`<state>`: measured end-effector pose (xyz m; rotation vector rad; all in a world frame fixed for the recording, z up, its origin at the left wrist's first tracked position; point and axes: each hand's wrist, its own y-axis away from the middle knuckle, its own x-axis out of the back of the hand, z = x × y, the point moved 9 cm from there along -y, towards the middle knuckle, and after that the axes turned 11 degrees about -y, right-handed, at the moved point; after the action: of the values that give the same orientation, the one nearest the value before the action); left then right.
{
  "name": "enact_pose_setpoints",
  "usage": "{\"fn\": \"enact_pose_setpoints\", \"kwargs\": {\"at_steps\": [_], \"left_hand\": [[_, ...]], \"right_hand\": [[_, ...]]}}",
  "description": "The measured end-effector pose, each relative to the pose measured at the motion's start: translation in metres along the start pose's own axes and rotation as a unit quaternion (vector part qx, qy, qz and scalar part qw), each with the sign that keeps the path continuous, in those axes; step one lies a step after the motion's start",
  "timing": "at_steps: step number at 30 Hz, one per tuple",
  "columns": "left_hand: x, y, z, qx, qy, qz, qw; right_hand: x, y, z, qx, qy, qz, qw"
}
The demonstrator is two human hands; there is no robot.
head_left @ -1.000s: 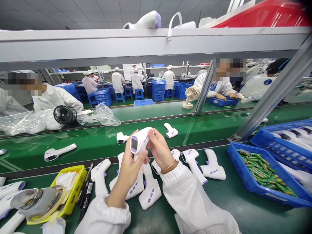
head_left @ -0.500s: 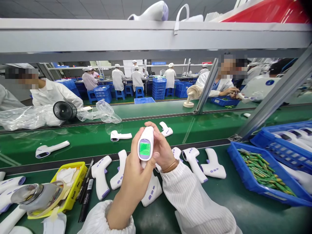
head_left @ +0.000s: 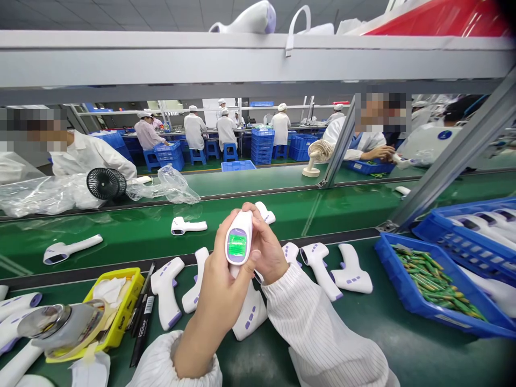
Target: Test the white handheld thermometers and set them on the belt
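Above the green bench [head_left: 363, 344], left hand [head_left: 226, 285] and right hand [head_left: 266, 247] both grip the thermometer [head_left: 238, 239]

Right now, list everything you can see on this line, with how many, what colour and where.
held thermometer: one, white with lit green screen, in both hands
loose thermometers: several, white and purple, on the near green bench
belt thermometers: at least three, white, on the green conveyor
yellow tray: one, near left, holding paper
blue bin: one, right, filled with green batteries
blue crate: one, far right, holding thermometers
black fan: one, across the belt, left
white fan: one, across the belt, centre
co-workers: several, in white coats, behind
left hand: wrapped around the thermometer's grip
right hand: on the thermometer's far side
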<state>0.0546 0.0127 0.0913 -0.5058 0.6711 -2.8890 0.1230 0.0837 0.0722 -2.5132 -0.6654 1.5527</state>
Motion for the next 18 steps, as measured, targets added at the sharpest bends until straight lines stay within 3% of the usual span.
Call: {"fn": "enact_pose_setpoints", "kwargs": {"at_steps": [7, 13, 18], "left_hand": [[0.0061, -0.0006, -0.0077, 0.047, 0.046, 0.020, 0.998], [0.0050, -0.0009, -0.0052, 0.033, 0.027, 0.017, 0.999], [0.0066, 0.0008, -0.0082, 0.056, 0.024, 0.027, 0.998]], "right_hand": [[-0.0036, 0.0025, 0.0041, -0.039, 0.011, -0.035, 0.999], [-0.0016, 0.0020, 0.0043, -0.038, 0.018, -0.041, 0.998], [-0.0068, 0.0036, 0.0077, -0.045, 0.031, -0.101, 0.993]]}}
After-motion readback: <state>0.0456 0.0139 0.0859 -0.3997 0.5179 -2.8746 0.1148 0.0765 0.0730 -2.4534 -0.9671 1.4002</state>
